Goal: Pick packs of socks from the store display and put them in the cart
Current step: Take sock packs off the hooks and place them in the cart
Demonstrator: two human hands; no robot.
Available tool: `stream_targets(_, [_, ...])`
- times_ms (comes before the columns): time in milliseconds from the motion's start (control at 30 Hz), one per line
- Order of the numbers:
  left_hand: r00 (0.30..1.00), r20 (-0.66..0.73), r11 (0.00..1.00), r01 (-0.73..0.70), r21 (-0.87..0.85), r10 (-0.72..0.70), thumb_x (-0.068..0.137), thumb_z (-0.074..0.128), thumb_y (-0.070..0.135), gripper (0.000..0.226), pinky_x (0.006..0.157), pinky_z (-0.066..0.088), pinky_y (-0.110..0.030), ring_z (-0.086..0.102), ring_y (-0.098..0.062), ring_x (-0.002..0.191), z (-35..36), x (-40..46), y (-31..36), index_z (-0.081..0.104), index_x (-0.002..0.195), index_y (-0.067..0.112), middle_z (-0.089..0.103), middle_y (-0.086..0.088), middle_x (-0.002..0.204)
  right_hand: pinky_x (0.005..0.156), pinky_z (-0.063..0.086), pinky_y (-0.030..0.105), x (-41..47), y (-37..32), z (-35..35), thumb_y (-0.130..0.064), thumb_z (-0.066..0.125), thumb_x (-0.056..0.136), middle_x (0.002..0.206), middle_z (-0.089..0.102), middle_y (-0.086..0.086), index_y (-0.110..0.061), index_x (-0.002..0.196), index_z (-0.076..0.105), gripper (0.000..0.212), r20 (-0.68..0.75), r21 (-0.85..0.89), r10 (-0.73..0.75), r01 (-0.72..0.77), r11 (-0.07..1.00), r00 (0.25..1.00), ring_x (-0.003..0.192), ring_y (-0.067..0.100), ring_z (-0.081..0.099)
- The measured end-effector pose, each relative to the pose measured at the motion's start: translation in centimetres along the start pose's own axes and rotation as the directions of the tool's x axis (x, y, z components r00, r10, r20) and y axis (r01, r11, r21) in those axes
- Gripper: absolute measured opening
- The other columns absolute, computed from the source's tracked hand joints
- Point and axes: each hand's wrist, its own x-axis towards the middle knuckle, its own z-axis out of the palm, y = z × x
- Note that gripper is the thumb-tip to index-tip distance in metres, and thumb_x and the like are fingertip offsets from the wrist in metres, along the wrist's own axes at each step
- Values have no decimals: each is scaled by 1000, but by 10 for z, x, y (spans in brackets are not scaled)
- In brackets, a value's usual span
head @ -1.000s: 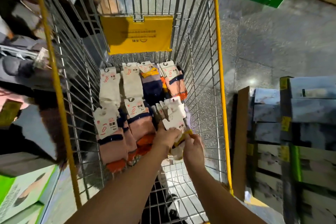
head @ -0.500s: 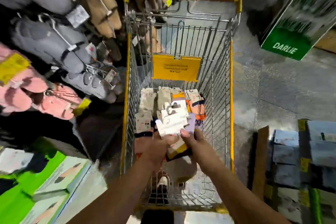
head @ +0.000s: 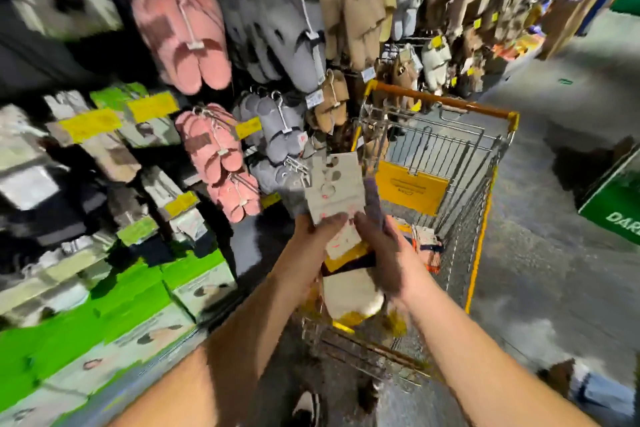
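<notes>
Several packs point(head: 424, 246) already lie in the cart point(head: 479, 236); both hands, left point(head: 308, 253) and right point(head: 389, 256), pinch a fanned bunch of sock packs point(head: 337, 194) above its near end, grip tight. Dropping them in remains.

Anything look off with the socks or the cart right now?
Nothing stands out. Both hands, left and right, hold a bunch of sock packs over the cart; more packs lie inside. The frame is blurred.
</notes>
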Motion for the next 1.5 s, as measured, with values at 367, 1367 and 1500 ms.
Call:
stream_targets(367, [926, -180, 936, -346, -56, 332, 92, 63, 33, 44, 86, 61, -37, 73, -26, 97, -128, -135, 109, 63, 125, 3, 74, -16, 113, 92, 57, 52, -28, 1, 196, -39, 76, 85, 112, 68, 13, -31, 100, 49, 32, 95, -20, -27, 29, 999, 995, 100, 29, 70])
stream_targets(1367, [403, -733, 753, -619, 223, 548, 89, 70, 39, 53, 105, 48, -53, 68, -29, 116, -510, -371, 265, 58, 136, 17, 72, -6, 125, 90, 58, 44, -37, 55, 627, -33, 54, 102, 101, 78, -1, -21, 110, 65, 18, 616, -44, -40, 84, 995, 787, 96, 17, 75])
stream_targets(1500, [457, -694, 747, -640, 178, 556, 97, 57, 29, 42, 98, 52, -49, 69, -29, 113, -511, -369, 270, 56, 137, 17, 72, -7, 123, 104, 47, 56, 0, 55, 667, -80, 62, 76, 118, 73, -7, -33, 117, 66, 62, 636, -211, -129, 333, 919, 761, 113, 19, 68])
